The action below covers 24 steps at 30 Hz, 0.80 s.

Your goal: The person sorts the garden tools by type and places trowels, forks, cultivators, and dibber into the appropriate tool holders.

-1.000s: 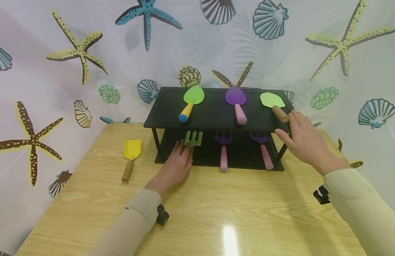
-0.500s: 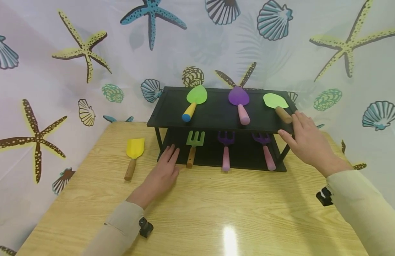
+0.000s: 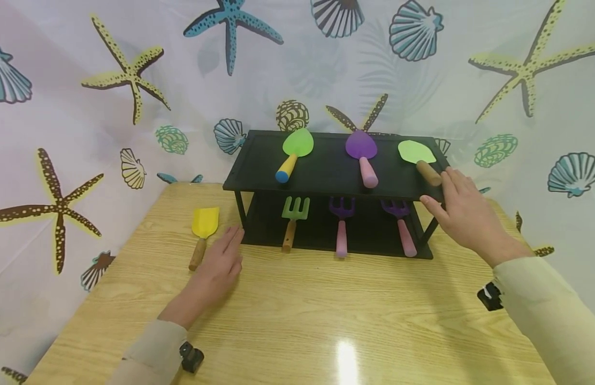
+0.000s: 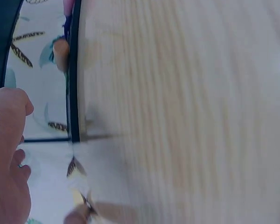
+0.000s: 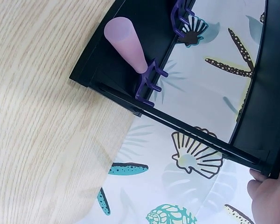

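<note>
My left hand [image 3: 215, 267] is low over the table just right of a yellow toy shovel [image 3: 205, 222], its fingers stretched forward and holding nothing. The shovel's wooden handle [image 3: 198, 254] lies close beside that hand; in the left wrist view its end [image 4: 78, 215] shows at the bottom. My right hand [image 3: 466, 214] grips the front right corner of a black two-tier shelf [image 3: 321, 174], fingers over the edge and thumb at the front. In the right wrist view, part of this hand [image 5: 273, 196] shows by the shelf's upper corner.
On the upper tier lie a green shovel [image 3: 298, 143], a purple shovel [image 3: 361, 145] and a pale green shovel [image 3: 416, 152]. Below lie a green rake [image 3: 295, 208] and two purple rakes [image 3: 342, 208] with pink handles. A shell-patterned cloth [image 3: 259, 96] hangs behind the wooden table [image 3: 326, 305].
My left hand has let go of the green rake's handle on the lower tier and moved left, towards the yellow shovel. The right hand stays at the shelf corner.
</note>
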Each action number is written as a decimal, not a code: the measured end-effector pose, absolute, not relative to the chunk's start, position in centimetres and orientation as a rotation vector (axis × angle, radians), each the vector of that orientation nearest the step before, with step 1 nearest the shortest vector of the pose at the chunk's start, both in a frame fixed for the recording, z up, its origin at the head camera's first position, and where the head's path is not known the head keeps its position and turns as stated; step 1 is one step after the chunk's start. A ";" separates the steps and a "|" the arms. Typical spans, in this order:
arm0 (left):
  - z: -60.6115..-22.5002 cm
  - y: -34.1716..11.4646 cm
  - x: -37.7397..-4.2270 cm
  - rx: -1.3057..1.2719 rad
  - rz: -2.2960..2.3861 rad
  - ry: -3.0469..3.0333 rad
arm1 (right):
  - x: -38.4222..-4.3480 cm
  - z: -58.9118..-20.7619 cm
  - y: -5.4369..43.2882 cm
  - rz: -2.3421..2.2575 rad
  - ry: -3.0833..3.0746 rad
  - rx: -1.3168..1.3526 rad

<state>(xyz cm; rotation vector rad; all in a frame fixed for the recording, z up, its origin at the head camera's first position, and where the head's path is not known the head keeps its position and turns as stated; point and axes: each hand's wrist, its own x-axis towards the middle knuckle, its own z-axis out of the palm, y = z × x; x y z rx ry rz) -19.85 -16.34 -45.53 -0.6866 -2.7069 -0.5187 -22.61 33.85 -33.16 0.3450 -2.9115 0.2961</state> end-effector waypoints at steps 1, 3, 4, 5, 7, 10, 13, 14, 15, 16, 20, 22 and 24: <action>-45.6 -16.7 -19.9 -0.672 -0.498 -2.699 | -22.6 -33.2 33.9 0.293 -2.912 0.345; -45.6 -17.5 -19.9 -0.634 -0.457 -2.703 | -22.6 -33.2 33.9 0.293 -2.917 0.343; -45.6 -17.9 -20.0 -0.613 -0.440 -2.710 | -22.6 -33.2 33.9 0.293 -2.920 0.340; -45.6 -18.2 -20.0 -0.591 -0.425 -2.722 | -22.6 -33.2 33.9 0.290 -2.921 0.340; -45.6 -19.0 -20.2 -0.542 -0.413 -2.753 | -22.6 -33.2 33.8 0.283 -2.924 0.340; -45.6 -19.9 -20.6 -0.478 -0.413 -2.798 | -22.6 -33.1 33.7 0.276 -2.925 0.341; -45.6 -20.8 -21.1 -0.429 -0.415 -2.845 | -22.6 -33.1 33.7 0.279 -2.921 0.340; -45.7 -21.0 -21.3 -0.422 -0.407 -2.858 | -22.6 -33.1 33.7 0.283 -2.920 0.340; -45.7 -21.2 -21.4 -0.414 -0.402 -2.873 | -22.5 -33.1 33.7 0.285 -2.918 0.338; -45.7 -21.4 -21.6 -0.408 -0.401 -2.886 | -22.5 -33.1 33.7 0.288 -2.916 0.338; -45.9 -22.0 -21.8 -0.403 -0.399 -2.910 | -22.5 -33.1 33.7 0.288 -2.915 0.338; -45.9 -22.1 -21.8 -0.409 -0.405 -2.908 | -22.5 -33.1 33.8 0.286 -2.915 0.338; -45.9 -22.1 -21.8 -0.426 -0.404 -2.894 | -22.6 -33.1 33.8 0.283 -2.912 0.339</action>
